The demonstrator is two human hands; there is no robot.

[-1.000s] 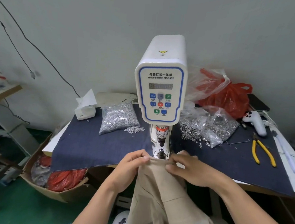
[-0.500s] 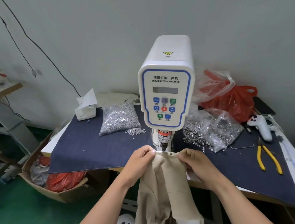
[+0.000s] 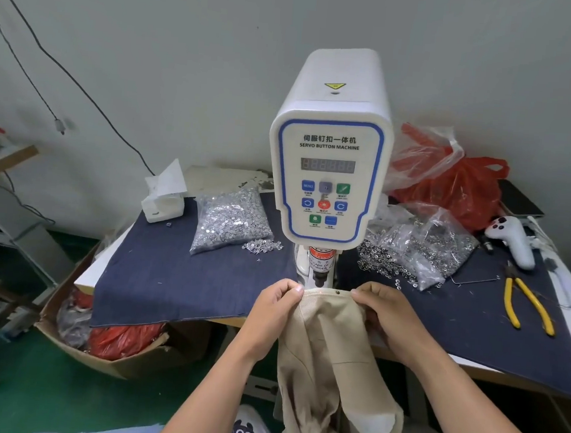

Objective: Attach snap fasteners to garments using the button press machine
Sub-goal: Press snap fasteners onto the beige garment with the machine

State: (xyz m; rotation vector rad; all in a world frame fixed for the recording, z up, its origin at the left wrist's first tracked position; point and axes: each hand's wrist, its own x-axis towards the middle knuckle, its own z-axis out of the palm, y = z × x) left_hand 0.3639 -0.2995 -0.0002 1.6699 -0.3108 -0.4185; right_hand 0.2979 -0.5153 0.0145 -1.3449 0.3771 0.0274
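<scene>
Left hand [image 3: 275, 309] and right hand [image 3: 384, 313] each pinch the beige garment [image 3: 331, 349] top edge, fingers curled, snap fastener [image 3: 337, 292] just below servo button machine [image 3: 328, 172] punch.

A press machine [image 3: 328, 172] is standing at the middle of a bench [image 3: 523, 341], with a garment [image 3: 331, 349] hanging off the bench's front edge just below the machine's head. The left hand [image 3: 275, 307] and right hand [image 3: 386, 313] are gripping the garment's top edge on either side of a snap [image 3: 337, 292]. A tissue box [image 3: 164, 200] and a fastener bag [image 3: 230, 222] are lying left of the machine; another bag [image 3: 421, 247], a controller [image 3: 512, 241] and pliers [image 3: 526, 303] are lying to its right. A carton [image 3: 73, 336] is sitting on the floor under the bench's left end.
</scene>
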